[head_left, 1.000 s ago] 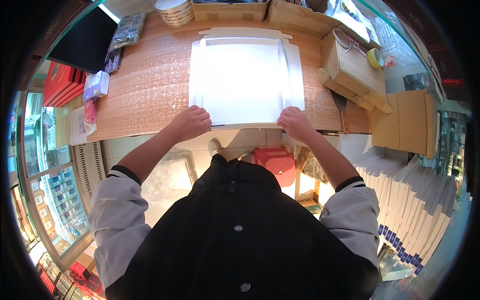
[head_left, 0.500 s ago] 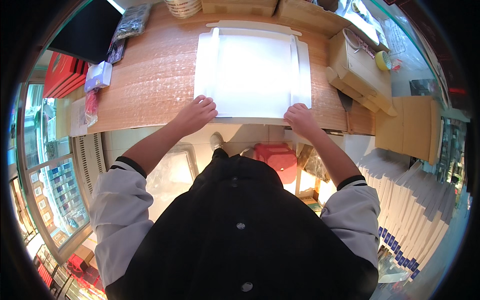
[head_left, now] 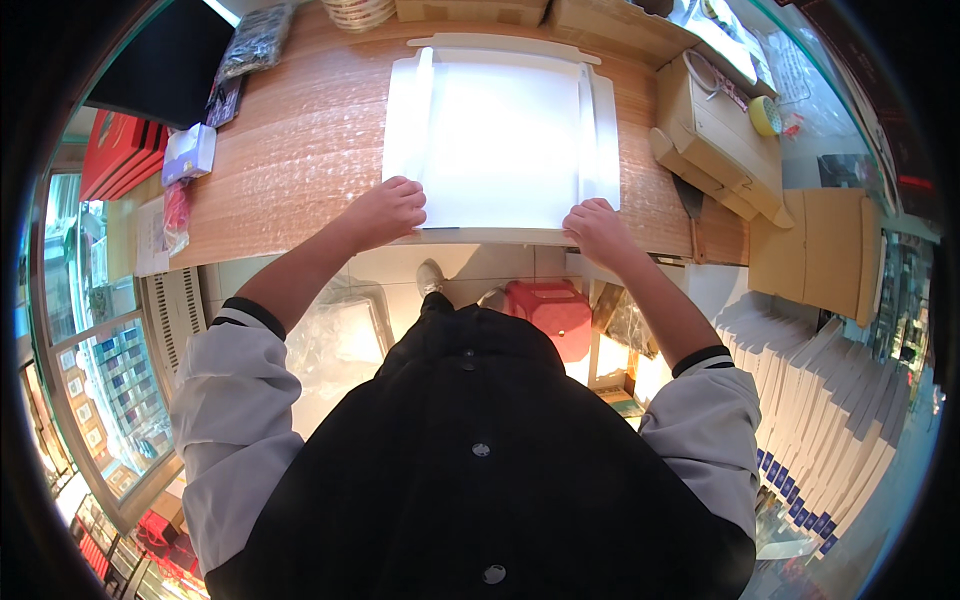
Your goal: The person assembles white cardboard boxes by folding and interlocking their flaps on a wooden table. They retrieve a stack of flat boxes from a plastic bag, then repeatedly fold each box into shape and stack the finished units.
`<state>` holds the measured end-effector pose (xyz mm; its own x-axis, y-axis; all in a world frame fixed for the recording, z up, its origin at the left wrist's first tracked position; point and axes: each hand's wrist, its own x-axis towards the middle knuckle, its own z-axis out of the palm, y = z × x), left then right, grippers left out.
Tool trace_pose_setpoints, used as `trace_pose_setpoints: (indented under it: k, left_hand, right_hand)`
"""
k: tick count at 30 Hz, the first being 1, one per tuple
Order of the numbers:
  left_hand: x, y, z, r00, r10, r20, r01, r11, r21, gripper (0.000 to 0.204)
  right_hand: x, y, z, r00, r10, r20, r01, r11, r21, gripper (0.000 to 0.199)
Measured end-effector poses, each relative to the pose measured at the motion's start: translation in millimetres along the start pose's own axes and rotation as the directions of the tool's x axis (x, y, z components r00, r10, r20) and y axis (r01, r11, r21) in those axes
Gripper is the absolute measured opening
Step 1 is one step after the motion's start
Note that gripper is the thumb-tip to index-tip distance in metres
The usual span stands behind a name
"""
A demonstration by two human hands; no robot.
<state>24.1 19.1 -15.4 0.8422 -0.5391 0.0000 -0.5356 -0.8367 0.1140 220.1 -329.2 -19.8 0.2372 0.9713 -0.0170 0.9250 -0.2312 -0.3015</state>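
Observation:
A white cardboard box blank (head_left: 505,140) lies on the wooden table (head_left: 300,140) in front of me, with flaps along its sides and far edge; its middle is bright with glare. At its near left corner, my left hand (head_left: 388,214) has its fingers curled over the edge. My right hand (head_left: 597,228) grips the near right corner with bent fingers and the thumb low. A narrow front flap shows between the two hands along the table's edge. The fingertips of both hands are partly hidden.
Brown cardboard boxes (head_left: 715,140), a yellow tape roll (head_left: 765,116) and a scraper (head_left: 692,215) are on the right. At left stand red boxes (head_left: 122,155) and a tissue box (head_left: 189,152). Stacked white panels (head_left: 815,400) stand lower right; a red case (head_left: 550,318) is below the table.
The left hand's fingers have curled in slightly more at the near left corner. The right hand stays at its corner; the view has shifted a little.

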Motion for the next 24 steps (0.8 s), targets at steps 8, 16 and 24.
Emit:
trace_pose_setpoints:
  k: [8, 16, 24]
  left_hand:
    - [-8.8, 25.6, 10.4, 0.982, -0.108, -0.154, 0.119, 0.991, 0.062, 0.014]
    - [40.9, 64.3, 14.6, 0.897, -0.442, -0.005, 0.442, 0.897, -0.019, 0.021]
    - [62.6, 79.4, 35.3, 0.947, -0.276, -0.161, 0.201, 0.907, -0.369, 0.01]
  right_hand:
    - [0.5, 1.6, 1.7, 0.999, 0.029, 0.035, -0.03, 0.999, 0.011, 0.009]
    - [6.7, -14.9, 9.4, 1.0, -0.002, -0.026, 0.002, 1.0, 0.003, 0.007]
    - [35.9, -102.7, 30.3, 0.966, -0.054, -0.253, 0.088, 0.988, 0.124, 0.022]
